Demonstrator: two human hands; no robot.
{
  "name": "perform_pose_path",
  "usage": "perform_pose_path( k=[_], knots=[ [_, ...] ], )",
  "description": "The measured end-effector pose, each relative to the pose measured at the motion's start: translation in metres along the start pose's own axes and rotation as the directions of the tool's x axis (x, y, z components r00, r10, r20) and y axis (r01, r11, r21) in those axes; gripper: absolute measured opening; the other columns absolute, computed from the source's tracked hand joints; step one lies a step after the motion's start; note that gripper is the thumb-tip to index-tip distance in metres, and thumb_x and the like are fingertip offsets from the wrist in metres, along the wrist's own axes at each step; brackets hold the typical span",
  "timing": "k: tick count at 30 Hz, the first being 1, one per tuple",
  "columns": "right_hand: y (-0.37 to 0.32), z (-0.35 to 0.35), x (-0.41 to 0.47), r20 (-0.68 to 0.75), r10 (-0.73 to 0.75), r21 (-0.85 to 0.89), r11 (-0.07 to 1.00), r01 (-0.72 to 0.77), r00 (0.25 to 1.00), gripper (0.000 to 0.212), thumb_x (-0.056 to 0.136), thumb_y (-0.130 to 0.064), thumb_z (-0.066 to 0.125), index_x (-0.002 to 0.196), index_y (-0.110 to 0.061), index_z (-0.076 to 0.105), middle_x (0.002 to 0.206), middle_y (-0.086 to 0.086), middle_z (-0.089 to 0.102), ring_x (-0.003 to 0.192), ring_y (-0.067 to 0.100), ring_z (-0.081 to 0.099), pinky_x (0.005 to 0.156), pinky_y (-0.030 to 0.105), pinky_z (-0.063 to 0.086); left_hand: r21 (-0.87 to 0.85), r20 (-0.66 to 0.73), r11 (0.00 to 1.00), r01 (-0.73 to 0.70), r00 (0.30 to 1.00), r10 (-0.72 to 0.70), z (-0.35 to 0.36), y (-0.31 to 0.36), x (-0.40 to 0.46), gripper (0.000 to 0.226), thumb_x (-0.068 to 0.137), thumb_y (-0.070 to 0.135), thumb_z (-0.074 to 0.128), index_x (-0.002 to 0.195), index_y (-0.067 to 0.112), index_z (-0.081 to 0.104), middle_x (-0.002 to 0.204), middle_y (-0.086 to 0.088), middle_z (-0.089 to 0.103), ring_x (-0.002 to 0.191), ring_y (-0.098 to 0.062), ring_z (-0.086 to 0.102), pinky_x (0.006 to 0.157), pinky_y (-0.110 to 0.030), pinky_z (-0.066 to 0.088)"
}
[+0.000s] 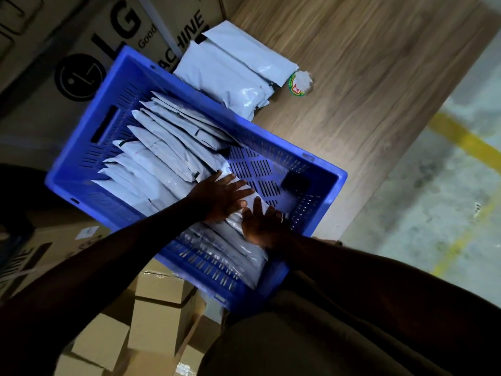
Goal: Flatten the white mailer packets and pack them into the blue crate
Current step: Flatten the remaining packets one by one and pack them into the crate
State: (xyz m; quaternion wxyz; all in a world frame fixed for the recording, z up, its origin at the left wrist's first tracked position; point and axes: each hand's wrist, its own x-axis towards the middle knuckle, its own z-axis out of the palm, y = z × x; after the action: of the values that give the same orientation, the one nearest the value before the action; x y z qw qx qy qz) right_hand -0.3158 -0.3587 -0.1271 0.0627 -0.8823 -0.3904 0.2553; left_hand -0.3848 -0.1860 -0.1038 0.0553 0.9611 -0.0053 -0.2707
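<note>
With a row of mailers (162, 158) already filed in the blue crate (78, 147), both hands (left (222, 198), right (261, 222)), fingers straight and spread, press another flat; several packets (233, 69) wait outside.

Just one view, the head cam. It sits up high on the person's head and looks down and a bit fwd. The pic is tilted, so straight edges run slanted. It is a wide lens, so lots fits in. Both arms reach in from the bottom edge, and the left hand (221, 195) and right hand (261, 223) meet near the middle, close to the cam. The blue crate (81, 183) fills the middle. The wooden table (366, 77) runs off to the top right. The concrete floor (444, 199) shows far down at the right. No 2nd view, so nothing is shared.
</note>
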Motion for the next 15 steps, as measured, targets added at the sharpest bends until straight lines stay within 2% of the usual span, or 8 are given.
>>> perform_pose_path(
  k=[2,3,4,5,6,8,11,15],
  knots=[
    [-0.014,-0.047,-0.008,0.156,-0.022,0.068,0.998,0.011,0.987,0.052,0.107,-0.034,0.015,0.115,-0.008,0.059,0.095,0.018,0.075,0.068,0.034,0.075,0.054,0.037,0.059,-0.044,-0.071,0.999,0.004,0.997,-0.007,0.003,-0.002,-0.002,0.059,0.104,0.054,0.022,0.148,0.026,0.05,0.148,-0.007,0.054,0.131,-0.035,0.053,0.109,-0.058,0.037],
    [-0.019,-0.057,-0.01,0.243,0.007,0.098,0.995,-0.031,0.97,0.062,0.106,-0.04,0.007,0.132,-0.002,0.048,0.122,0.027,0.068,0.099,0.043,0.072,0.078,0.046,0.06,-0.073,-0.085,0.997,0.029,0.996,-0.035,-0.001,0.0,-0.004,0.06,0.106,0.054,0.019,0.148,0.025,0.05,0.148,-0.008,0.054,0.131,-0.034,0.053,0.11,-0.057,0.036],
    [-0.022,-0.065,-0.008,0.386,0.076,0.112,0.985,-0.128,0.919,0.07,0.104,-0.047,0.003,0.151,-0.005,0.033,0.151,0.027,0.046,0.134,0.047,0.051,0.107,0.053,0.045,-0.111,-0.119,0.993,0.036,0.992,-0.049,-0.003,0.0,-0.006,0.061,0.106,0.053,0.018,0.148,0.023,0.05,0.147,-0.009,0.055,0.13,-0.033,0.054,0.111,-0.055,0.034],
    [-0.022,-0.066,-0.008,0.468,0.148,0.096,0.971,-0.217,0.871,0.067,0.105,-0.051,0.007,0.161,-0.015,0.018,0.166,0.021,0.021,0.152,0.045,0.023,0.122,0.055,0.021,-0.143,-0.169,0.989,0.038,0.984,-0.062,-0.004,0.001,-0.005,0.06,0.107,0.051,0.02,0.147,0.02,0.052,0.144,-0.01,0.057,0.128,-0.032,0.056,0.112,-0.053,0.033],
    [-0.023,-0.067,-0.006,0.546,0.195,0.133,0.94,-0.315,0.814,0.063,0.108,-0.05,0.015,0.164,-0.022,0.01,0.17,0.018,0.006,0.155,0.043,0.006,0.124,0.056,0.005,-0.174,-0.187,0.984,0.041,0.98,-0.074,-0.005,0.001,-0.005,0.058,0.107,0.048,0.024,0.144,0.017,0.055,0.141,-0.011,0.06,0.125,-0.031,0.058,0.111,-0.05,0.033],
    [-0.023,-0.073,-0.005,0.543,0.199,0.15,0.933,-0.328,0.815,0.059,0.111,-0.043,0.022,0.164,-0.023,0.008,0.17,0.017,0.001,0.155,0.043,0.0,0.125,0.056,0.001,-0.251,-0.273,0.968,0.01,0.958,-0.081,-0.003,0.003,-0.004,0.052,0.108,0.042,0.031,0.138,0.012,0.06,0.134,-0.011,0.064,0.121,-0.029,0.06,0.11,-0.048,0.035],
    [-0.025,-0.073,-0.003,0.417,0.211,0.206,0.926,-0.318,0.884,0.059,0.11,-0.038,0.028,0.163,-0.019,0.012,0.17,0.016,0.006,0.155,0.042,0.008,0.125,0.056,0.012,-0.355,-0.356,0.935,0.0,0.925,-0.135,-0.005,0.008,-0.005,0.046,0.107,0.04,0.037,0.134,0.012,0.062,0.131,-0.007,0.065,0.12,-0.026,0.061,0.108,-0.042,0.042],
    [-0.022,-0.073,0.002,0.194,0.145,0.277,0.941,-0.196,0.97,0.058,0.103,-0.038,0.042,0.155,-0.017,0.028,0.16,0.016,0.029,0.144,0.04,0.034,0.113,0.053,0.036,-0.491,-0.45,0.868,0.073,0.832,-0.324,-0.019,0.019,-0.009,0.045,0.101,0.042,0.04,0.126,0.015,0.068,0.118,-0.003,0.073,0.106,-0.024,0.069,0.088,-0.034,0.052]
  ],
)
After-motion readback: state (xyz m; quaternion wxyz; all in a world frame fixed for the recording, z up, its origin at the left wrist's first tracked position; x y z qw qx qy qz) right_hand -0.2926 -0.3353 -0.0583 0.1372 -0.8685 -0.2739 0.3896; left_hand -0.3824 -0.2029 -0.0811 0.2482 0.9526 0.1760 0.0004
